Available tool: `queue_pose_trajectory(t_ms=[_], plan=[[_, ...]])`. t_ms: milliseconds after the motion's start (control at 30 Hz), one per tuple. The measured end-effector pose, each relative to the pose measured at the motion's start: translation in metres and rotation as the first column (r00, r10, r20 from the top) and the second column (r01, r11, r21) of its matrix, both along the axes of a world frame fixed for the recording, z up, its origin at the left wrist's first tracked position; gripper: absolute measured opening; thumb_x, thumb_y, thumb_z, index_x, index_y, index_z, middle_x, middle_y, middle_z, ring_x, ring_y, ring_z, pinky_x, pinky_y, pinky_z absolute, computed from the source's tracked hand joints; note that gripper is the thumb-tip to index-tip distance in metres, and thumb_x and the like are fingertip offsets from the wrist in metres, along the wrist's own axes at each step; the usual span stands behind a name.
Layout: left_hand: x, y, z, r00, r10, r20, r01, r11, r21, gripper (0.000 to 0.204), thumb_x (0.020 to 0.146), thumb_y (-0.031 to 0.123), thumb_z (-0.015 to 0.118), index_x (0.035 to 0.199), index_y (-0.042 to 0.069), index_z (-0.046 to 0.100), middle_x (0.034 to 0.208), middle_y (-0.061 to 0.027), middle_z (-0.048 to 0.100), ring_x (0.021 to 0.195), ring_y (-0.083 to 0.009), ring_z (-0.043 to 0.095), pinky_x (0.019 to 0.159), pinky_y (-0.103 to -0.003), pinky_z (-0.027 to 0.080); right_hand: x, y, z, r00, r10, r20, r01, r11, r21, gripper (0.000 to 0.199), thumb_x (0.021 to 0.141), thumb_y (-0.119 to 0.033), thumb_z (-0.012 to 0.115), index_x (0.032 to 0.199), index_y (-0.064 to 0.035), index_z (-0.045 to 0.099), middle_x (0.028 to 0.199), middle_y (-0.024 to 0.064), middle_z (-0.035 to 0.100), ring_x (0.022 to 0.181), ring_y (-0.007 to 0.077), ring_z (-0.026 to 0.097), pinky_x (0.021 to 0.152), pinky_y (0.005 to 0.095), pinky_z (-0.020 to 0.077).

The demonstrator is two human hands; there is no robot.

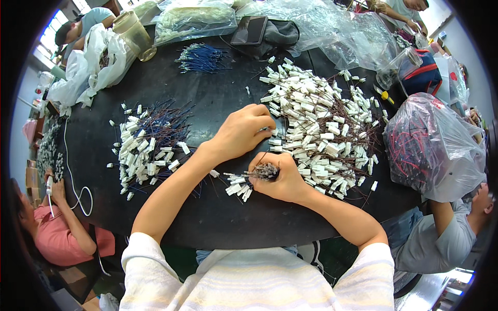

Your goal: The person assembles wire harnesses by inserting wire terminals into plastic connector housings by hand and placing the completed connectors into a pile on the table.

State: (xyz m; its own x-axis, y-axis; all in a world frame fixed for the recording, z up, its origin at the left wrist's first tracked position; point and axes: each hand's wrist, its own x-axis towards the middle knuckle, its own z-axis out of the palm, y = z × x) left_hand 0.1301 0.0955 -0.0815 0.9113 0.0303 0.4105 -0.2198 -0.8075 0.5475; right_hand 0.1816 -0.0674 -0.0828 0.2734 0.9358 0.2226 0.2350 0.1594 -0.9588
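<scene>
My right hand (282, 181) is wrapped round a bundle of thin wires (265, 171), whose greyish ends are packed together above the fist. White connectors (239, 188) at the other end of that bundle stick out to the left of the hand. Just above it, my left hand (243, 128) has its fingers curled in and pinched at the near-left edge of a big pile of white connectors with brown wires (316, 135). What lies between those fingertips is too small to make out. Left of my left forearm lies a smaller heap of white connectors with dark blue wires (150, 142).
A bunch of blue wires (199, 57), a phone (249, 30) and clear plastic bags (194, 20) lie at the far side. A bag of red wires (433, 145) stands right, near a yellow cutter (383, 94). A white cable (78, 199) runs left. Several people work around the table.
</scene>
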Motion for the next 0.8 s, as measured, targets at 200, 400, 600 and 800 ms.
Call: queue_pose_trajectory(t_ms=[200, 400, 600, 800], plan=[[-0.044, 0.001, 0.011, 0.95, 0.224, -0.216, -0.295, 0.867, -0.4, 0.013, 0.077, 0.002, 0.064, 0.089, -0.001, 0.063, 0.073, -0.006, 0.062, 0.062, -0.0058, 0.053, 0.055, -0.021, 0.042, 0.005, -0.001, 0.004, 0.881, -0.214, -0.421, 0.132, 0.967, -0.216, 0.003, 0.075, 0.001, 0.058, 0.075, 0.0002, 0.056, 0.059, 0.0027, 0.057, 0.054, 0.0064, 0.053, 0.051, 0.0203, 0.0402], [-0.087, -0.005, 0.022, 0.917, 0.287, -0.275, -0.397, 0.615, -0.681, 0.015, 0.08, 0.0, 0.062, 0.095, -0.004, 0.064, 0.082, -0.0038, 0.064, 0.073, -0.0058, 0.056, 0.061, -0.017, 0.044, 0.007, 0.002, 0.007, 0.905, -0.236, -0.353, 0.144, 0.953, -0.267, 0.001, 0.075, 0.0, 0.058, 0.074, -0.0003, 0.057, 0.057, 0.0025, 0.057, 0.053, 0.0061, 0.053, 0.05, 0.0203, 0.0387], [-0.088, -0.007, 0.021, 0.934, 0.265, -0.238, -0.356, 0.679, -0.642, 0.016, 0.079, -0.003, 0.062, 0.096, -0.004, 0.063, 0.086, -0.006, 0.064, 0.077, -0.0081, 0.059, 0.067, -0.019, 0.046, 0.006, 0.002, 0.002, 0.941, -0.165, -0.296, 0.112, 0.976, -0.188, 0.004, 0.076, 0.0, 0.06, 0.077, -0.0003, 0.056, 0.06, 0.0023, 0.057, 0.053, 0.0066, 0.054, 0.049, 0.0194, 0.0392], [-0.088, -0.006, 0.017, 0.936, 0.306, -0.173, -0.349, 0.752, -0.559, 0.015, 0.077, 0.0, 0.063, 0.092, -0.002, 0.065, 0.08, -0.0052, 0.064, 0.068, -0.0072, 0.057, 0.057, -0.018, 0.043, 0.006, 0.003, 0.0, 0.95, -0.182, -0.253, 0.127, 0.967, -0.219, 0.003, 0.074, 0.002, 0.058, 0.076, 0.0002, 0.056, 0.06, 0.0025, 0.057, 0.054, 0.0072, 0.054, 0.051, 0.0206, 0.0408]])
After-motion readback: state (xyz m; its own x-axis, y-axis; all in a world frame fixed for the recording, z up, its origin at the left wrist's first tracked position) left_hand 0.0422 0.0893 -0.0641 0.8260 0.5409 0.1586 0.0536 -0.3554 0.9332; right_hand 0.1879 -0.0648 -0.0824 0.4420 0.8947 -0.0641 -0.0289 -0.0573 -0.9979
